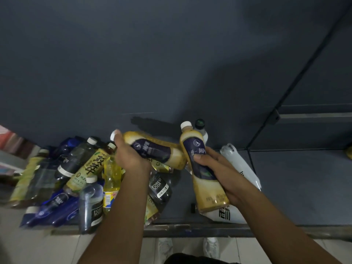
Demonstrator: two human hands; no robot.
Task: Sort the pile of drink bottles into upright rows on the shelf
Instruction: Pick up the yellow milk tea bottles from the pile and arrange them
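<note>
My left hand (129, 157) grips a beige milk-tea bottle (158, 149) with a dark blue label, held almost on its side above the pile, its white cap pointing left. A second milk-tea bottle (202, 168) of the same kind is held by my right hand (219, 168) round its middle, nearly upright, cap up and tilted slightly left. Beneath them, on the left half of the dark shelf (295, 187), lies the pile of bottles (76, 178): green tea, yellow drink, dark Forest Soda and blue ones, lying crosswise.
A white bottle (240, 168) lies on its side to the right of my right hand. Behind it stands a clear bottle with a dark cap (200, 124). The shelf's back wall (171, 63) is dark blue-grey. A vertical divider post (274, 119) rises at right. My shoes (211, 246) show on the tiled floor.
</note>
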